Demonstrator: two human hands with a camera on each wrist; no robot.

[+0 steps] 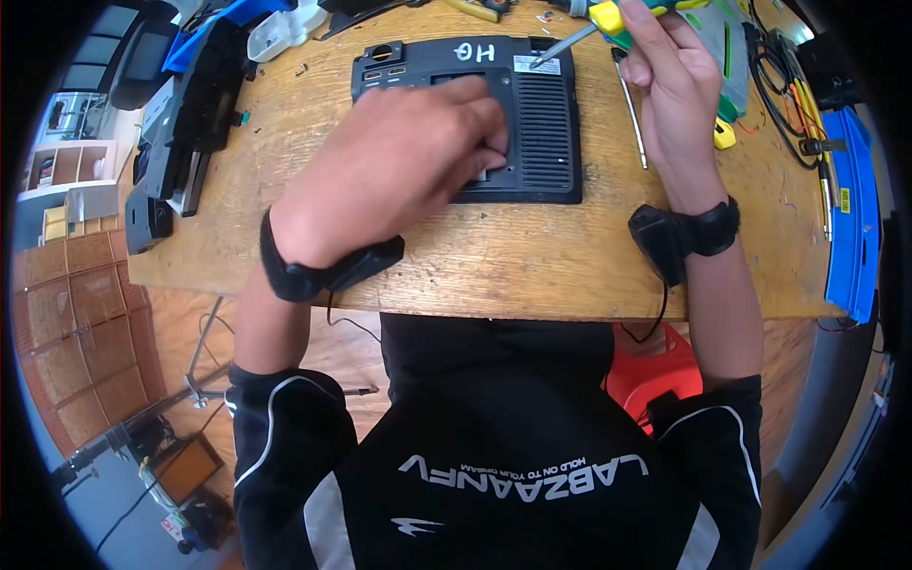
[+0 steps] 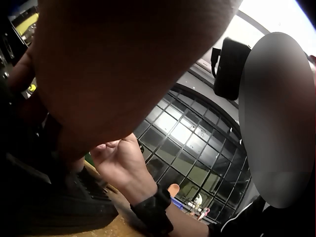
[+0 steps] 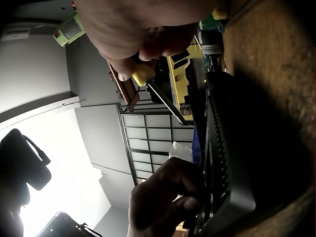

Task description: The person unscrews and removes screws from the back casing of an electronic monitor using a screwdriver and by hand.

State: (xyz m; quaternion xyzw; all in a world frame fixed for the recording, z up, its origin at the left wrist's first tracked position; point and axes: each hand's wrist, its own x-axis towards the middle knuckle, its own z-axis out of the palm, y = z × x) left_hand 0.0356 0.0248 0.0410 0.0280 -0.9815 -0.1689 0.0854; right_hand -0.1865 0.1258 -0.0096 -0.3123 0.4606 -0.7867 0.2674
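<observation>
A black laptop-like casing [image 1: 546, 133] lies on the wooden table, with vent slots, a white label and white handwritten letters on it. My left hand [image 1: 399, 152] reaches over its middle, fingers bent down against the casing. The back of the hand hides much of what they touch, and I cannot tell whether they pinch anything. Above the casing's far right corner, my right hand [image 1: 674, 85] holds a screwdriver [image 1: 570, 46] by its yellow and green handle. The shaft slants down leftward, and its tip overlaps the label. In the right wrist view, the screwdriver shaft [image 3: 165, 101] points toward the casing.
A thin metal rod [image 1: 635, 119] lies right of the casing. Cables [image 1: 774, 85] and a blue tray [image 1: 850, 218] line the right side. Black equipment [image 1: 195, 114] is stacked at left, near a white plastic part [image 1: 280, 33]. Pliers [image 1: 475, 8] lie at the back.
</observation>
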